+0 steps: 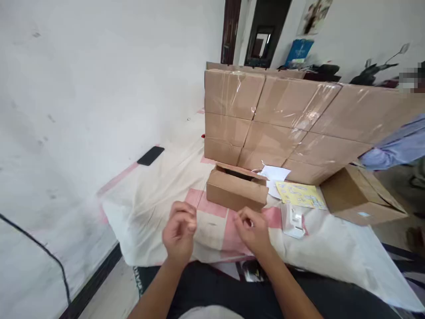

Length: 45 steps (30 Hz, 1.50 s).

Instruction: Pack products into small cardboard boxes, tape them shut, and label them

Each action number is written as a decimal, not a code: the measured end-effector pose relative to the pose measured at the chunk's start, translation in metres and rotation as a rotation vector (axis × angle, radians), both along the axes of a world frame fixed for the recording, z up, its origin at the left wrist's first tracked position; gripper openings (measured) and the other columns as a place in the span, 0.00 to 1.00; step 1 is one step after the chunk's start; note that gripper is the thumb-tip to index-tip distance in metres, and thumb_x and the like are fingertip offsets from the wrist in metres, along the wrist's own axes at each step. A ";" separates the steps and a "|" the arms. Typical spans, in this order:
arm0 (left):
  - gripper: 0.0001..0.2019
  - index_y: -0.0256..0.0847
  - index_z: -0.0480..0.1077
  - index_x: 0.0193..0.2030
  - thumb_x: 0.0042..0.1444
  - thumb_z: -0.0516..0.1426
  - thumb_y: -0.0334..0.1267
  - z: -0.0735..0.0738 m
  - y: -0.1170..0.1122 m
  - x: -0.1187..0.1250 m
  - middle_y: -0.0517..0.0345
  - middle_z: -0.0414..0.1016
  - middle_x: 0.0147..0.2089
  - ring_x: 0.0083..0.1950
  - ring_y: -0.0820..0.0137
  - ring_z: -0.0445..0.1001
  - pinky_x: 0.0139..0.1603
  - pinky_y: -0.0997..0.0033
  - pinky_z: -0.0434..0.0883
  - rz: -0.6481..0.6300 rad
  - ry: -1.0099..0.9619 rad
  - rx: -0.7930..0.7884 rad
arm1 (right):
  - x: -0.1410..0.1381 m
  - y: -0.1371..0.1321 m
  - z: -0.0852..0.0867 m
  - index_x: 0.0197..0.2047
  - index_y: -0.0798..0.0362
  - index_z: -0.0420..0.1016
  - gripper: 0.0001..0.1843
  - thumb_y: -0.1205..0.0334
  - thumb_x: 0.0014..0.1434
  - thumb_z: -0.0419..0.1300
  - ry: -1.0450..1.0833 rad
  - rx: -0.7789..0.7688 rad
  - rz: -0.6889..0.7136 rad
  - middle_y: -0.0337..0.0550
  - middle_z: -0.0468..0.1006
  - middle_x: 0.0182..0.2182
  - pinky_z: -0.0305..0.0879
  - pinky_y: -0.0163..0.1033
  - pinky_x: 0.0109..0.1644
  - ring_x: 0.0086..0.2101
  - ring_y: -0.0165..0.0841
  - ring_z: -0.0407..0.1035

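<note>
My left hand (179, 231) hovers over the near part of the cloth-covered table with its fingers curled in and the thumb against them. To its right, my right hand (252, 229) is held in a similar pinch, thumb and forefinger making a small ring. Whatever either pinch holds, if anything, is too small or hidden to make out. Just beyond both hands lies a long brown cardboard box (236, 193), its top partly open and dark inside. A white plastic tray-like piece (293, 220) rests right of my right hand.
A tall taped cardboard partition (279, 119) stands across the table behind the box. White paper (275, 173) and a yellow printed sheet (299, 195) lie before it. An open carton (361, 195) sits at right, near a person's blue sleeve (395, 146). A black phone (151, 156) lies by the wall.
</note>
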<state>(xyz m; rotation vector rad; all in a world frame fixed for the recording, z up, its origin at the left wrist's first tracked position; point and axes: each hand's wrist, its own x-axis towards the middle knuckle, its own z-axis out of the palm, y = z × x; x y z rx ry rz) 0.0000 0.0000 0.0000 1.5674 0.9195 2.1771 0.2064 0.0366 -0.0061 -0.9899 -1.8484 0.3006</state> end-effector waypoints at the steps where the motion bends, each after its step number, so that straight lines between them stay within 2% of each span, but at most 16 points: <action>1: 0.07 0.42 0.70 0.36 0.67 0.58 0.39 0.004 0.004 -0.009 0.56 0.65 0.39 0.41 0.68 0.68 0.42 0.67 0.69 0.013 0.045 -0.024 | 0.005 0.006 0.005 0.26 0.49 0.61 0.16 0.66 0.65 0.59 0.018 0.097 -0.077 0.35 0.72 0.22 0.63 0.36 0.29 0.23 0.29 0.66; 3: 0.06 0.43 0.70 0.36 0.67 0.58 0.37 0.011 0.012 -0.024 0.57 0.66 0.39 0.42 0.68 0.68 0.44 0.68 0.68 0.001 0.131 -0.101 | 0.013 0.017 0.015 0.32 0.50 0.68 0.07 0.64 0.64 0.59 -0.022 0.225 -0.210 0.44 0.80 0.34 0.71 0.43 0.42 0.36 0.37 0.75; 4: 0.06 0.43 0.70 0.36 0.67 0.57 0.37 0.015 0.018 -0.029 0.57 0.66 0.39 0.43 0.68 0.69 0.45 0.68 0.68 -0.023 0.172 -0.154 | 0.016 0.021 0.019 0.37 0.51 0.72 0.03 0.63 0.64 0.59 -0.079 0.257 -0.267 0.49 0.82 0.41 0.70 0.49 0.49 0.44 0.42 0.75; 6: 0.09 0.43 0.70 0.36 0.69 0.54 0.38 0.022 0.032 -0.034 0.57 0.67 0.41 0.45 0.69 0.69 0.49 0.68 0.67 -0.124 0.257 -0.310 | 0.021 0.029 0.025 0.54 0.52 0.73 0.16 0.58 0.64 0.59 -0.298 0.256 -0.368 0.56 0.77 0.58 0.60 0.62 0.63 0.61 0.52 0.66; 8: 0.13 0.43 0.69 0.34 0.71 0.51 0.42 0.028 0.051 -0.033 0.56 0.68 0.43 0.48 0.68 0.70 0.53 0.67 0.66 -0.240 0.327 -0.433 | 0.024 0.035 0.025 0.67 0.52 0.65 0.28 0.55 0.66 0.58 -0.525 0.171 -0.424 0.56 0.68 0.68 0.48 0.68 0.68 0.69 0.56 0.54; 10: 0.15 0.42 0.70 0.34 0.71 0.50 0.45 0.033 0.073 -0.029 0.54 0.68 0.47 0.52 0.66 0.70 0.59 0.64 0.65 -0.332 0.393 -0.493 | 0.027 0.039 0.020 0.69 0.52 0.63 0.29 0.56 0.67 0.56 -0.671 0.105 -0.402 0.54 0.67 0.68 0.46 0.68 0.69 0.69 0.55 0.55; 12: 0.16 0.43 0.70 0.34 0.69 0.51 0.48 0.038 0.098 -0.026 0.53 0.68 0.51 0.57 0.63 0.69 0.64 0.60 0.63 -0.381 0.456 -0.523 | 0.029 0.042 0.013 0.68 0.53 0.66 0.27 0.57 0.68 0.56 -0.726 0.068 -0.356 0.52 0.71 0.66 0.50 0.63 0.68 0.65 0.52 0.62; 17: 0.10 0.44 0.70 0.35 0.64 0.56 0.46 0.044 0.150 -0.024 0.51 0.67 0.60 0.67 0.57 0.62 0.72 0.48 0.55 -0.400 0.666 -0.575 | 0.034 0.046 0.004 0.66 0.54 0.68 0.25 0.59 0.68 0.55 -0.703 0.077 -0.333 0.50 0.72 0.66 0.55 0.58 0.66 0.63 0.49 0.64; 21: 0.06 0.45 0.71 0.36 0.58 0.58 0.43 0.041 0.172 -0.025 0.52 0.63 0.66 0.72 0.53 0.57 0.73 0.41 0.52 -0.419 0.823 -0.633 | 0.033 0.046 0.004 0.65 0.53 0.70 0.24 0.59 0.68 0.55 -0.664 0.085 -0.329 0.49 0.72 0.65 0.56 0.58 0.65 0.63 0.49 0.65; 27: 0.08 0.46 0.72 0.40 0.54 0.59 0.42 0.030 0.183 -0.024 0.52 0.60 0.70 0.74 0.50 0.53 0.73 0.38 0.53 -0.328 0.887 -0.655 | 0.032 0.047 0.005 0.64 0.54 0.71 0.23 0.60 0.67 0.56 -0.606 0.042 -0.314 0.48 0.72 0.65 0.55 0.59 0.66 0.64 0.49 0.64; 32: 0.10 0.47 0.72 0.43 0.56 0.61 0.45 0.023 0.183 -0.025 0.51 0.56 0.72 0.76 0.49 0.50 0.74 0.40 0.53 -0.351 0.825 -0.641 | 0.031 0.047 0.005 0.63 0.54 0.72 0.22 0.60 0.67 0.56 -0.576 0.007 -0.313 0.49 0.73 0.65 0.54 0.58 0.67 0.64 0.49 0.64; 36: 0.09 0.46 0.71 0.42 0.59 0.60 0.46 0.021 0.181 -0.024 0.50 0.61 0.70 0.75 0.53 0.55 0.75 0.45 0.53 -0.406 0.671 -0.563 | 0.032 0.046 0.004 0.63 0.54 0.72 0.22 0.60 0.67 0.56 -0.561 0.005 -0.305 0.49 0.73 0.65 0.54 0.58 0.67 0.64 0.49 0.63; 39: 0.08 0.45 0.68 0.41 0.61 0.60 0.45 0.022 0.176 -0.022 0.49 0.70 0.62 0.68 0.57 0.66 0.71 0.50 0.59 -0.427 0.426 -0.468 | 0.032 0.047 0.004 0.62 0.53 0.73 0.22 0.60 0.67 0.56 -0.557 0.005 -0.307 0.49 0.73 0.65 0.55 0.58 0.67 0.64 0.49 0.63; 41: 0.09 0.45 0.66 0.42 0.62 0.61 0.44 0.024 0.170 -0.022 0.51 0.76 0.51 0.58 0.61 0.74 0.63 0.55 0.66 -0.441 0.306 -0.465 | 0.032 0.047 0.003 0.62 0.52 0.73 0.22 0.60 0.66 0.57 -0.555 0.003 -0.307 0.49 0.73 0.65 0.54 0.58 0.67 0.64 0.48 0.63; 43: 0.11 0.45 0.66 0.44 0.62 0.61 0.45 0.026 0.164 -0.022 0.55 0.77 0.41 0.48 0.64 0.77 0.54 0.61 0.69 -0.454 0.276 -0.513 | 0.032 0.047 0.003 0.63 0.52 0.73 0.22 0.60 0.66 0.57 -0.549 0.001 -0.308 0.49 0.73 0.65 0.54 0.58 0.67 0.64 0.48 0.63; 45: 0.12 0.45 0.65 0.47 0.62 0.61 0.46 0.028 0.159 -0.022 0.57 0.78 0.37 0.43 0.66 0.77 0.48 0.65 0.69 -0.471 0.295 -0.580 | 0.032 0.047 0.002 0.63 0.52 0.73 0.22 0.59 0.67 0.57 -0.541 -0.001 -0.307 0.49 0.73 0.65 0.53 0.58 0.67 0.64 0.48 0.63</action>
